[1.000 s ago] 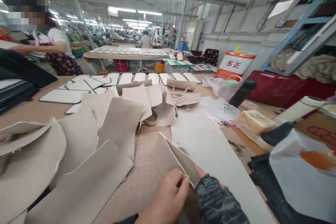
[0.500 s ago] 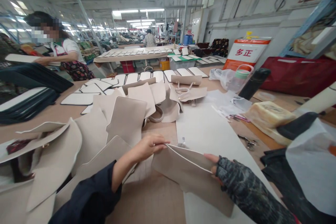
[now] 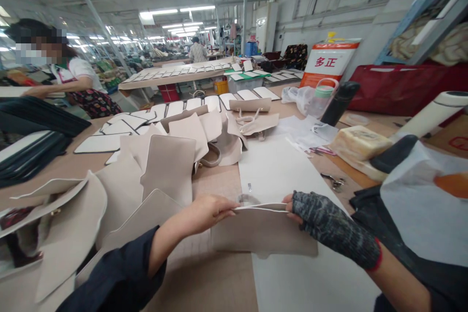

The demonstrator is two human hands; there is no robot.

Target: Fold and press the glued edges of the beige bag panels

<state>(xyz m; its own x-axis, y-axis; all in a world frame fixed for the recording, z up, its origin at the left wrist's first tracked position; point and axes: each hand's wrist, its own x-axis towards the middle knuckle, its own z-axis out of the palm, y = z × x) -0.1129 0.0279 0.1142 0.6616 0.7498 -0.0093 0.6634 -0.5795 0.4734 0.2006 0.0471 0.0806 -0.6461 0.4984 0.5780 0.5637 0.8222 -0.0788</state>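
Between my hands is a folded beige leather panel [image 3: 265,231], its white-edged top running level and its two layers slightly apart. My left hand [image 3: 210,212], bare, pinches the left end of that edge. At the right end, my right hand [image 3: 305,212], in a dark grey fingerless glove, grips the same edge between thumb and fingers. Beneath the panel lies a white sheet [image 3: 285,165] on the brown tabletop. Several loose beige leather pieces [image 3: 168,165] are heaped just beyond and left of my left hand.
Dark-edged white panels [image 3: 193,104] line the table's far side. Scissors [image 3: 332,182], a yellowish block [image 3: 360,142], a black bottle [image 3: 341,102] and a white plastic bag [image 3: 424,200] lie on the right. At the left, a co-worker [image 3: 78,83] stands beside stacked dark pieces [image 3: 29,156].
The panel has turned from slanting down rightward to nearly level. My right hand has risen with its end, and the panel's opening looks narrower. The view has shifted slightly to the right.
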